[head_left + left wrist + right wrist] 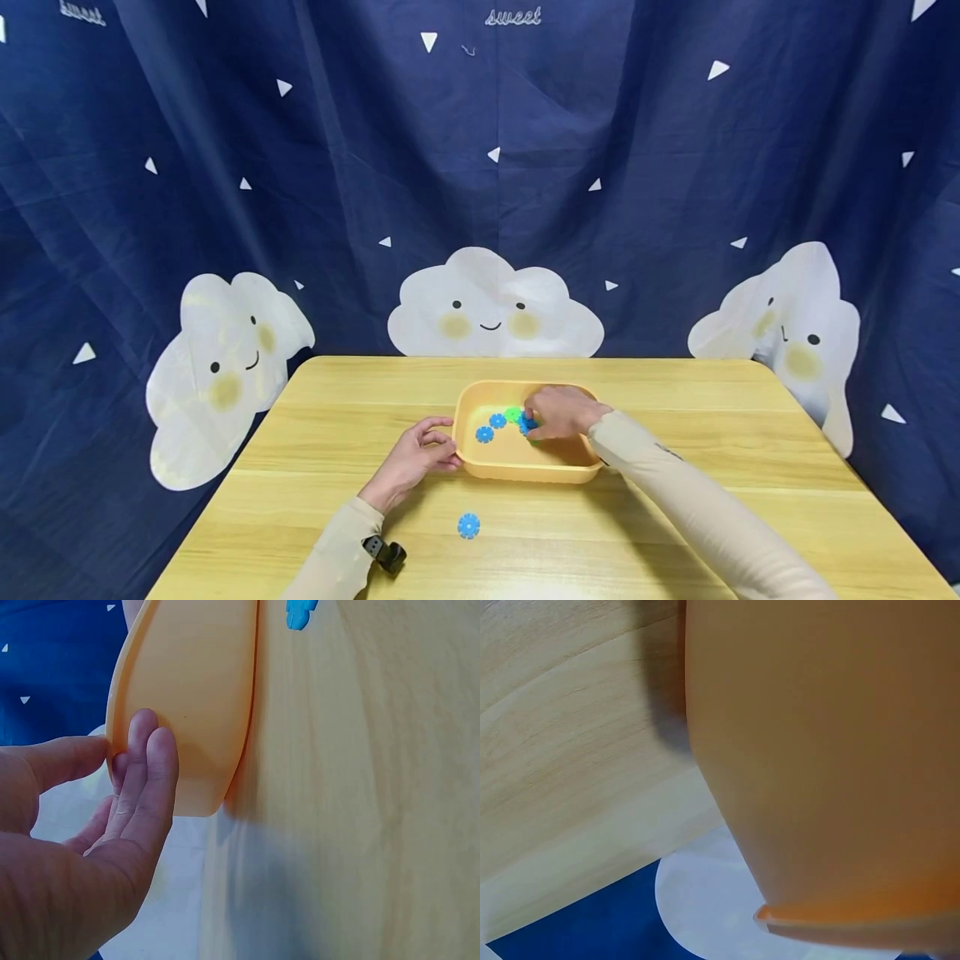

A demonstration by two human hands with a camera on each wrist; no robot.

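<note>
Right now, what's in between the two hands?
From the left hand to the right hand, the head view shows the left wall of a pale-orange plastic tray, then two blue notched plastic discs and a bright green plastic disc inside it.

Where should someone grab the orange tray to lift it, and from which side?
Probably take the tray by its two short ends, one hand from each side: it's long and open on top, so opposite holds should keep it level. The left hand touches the left end; the right hand is inside.
</note>
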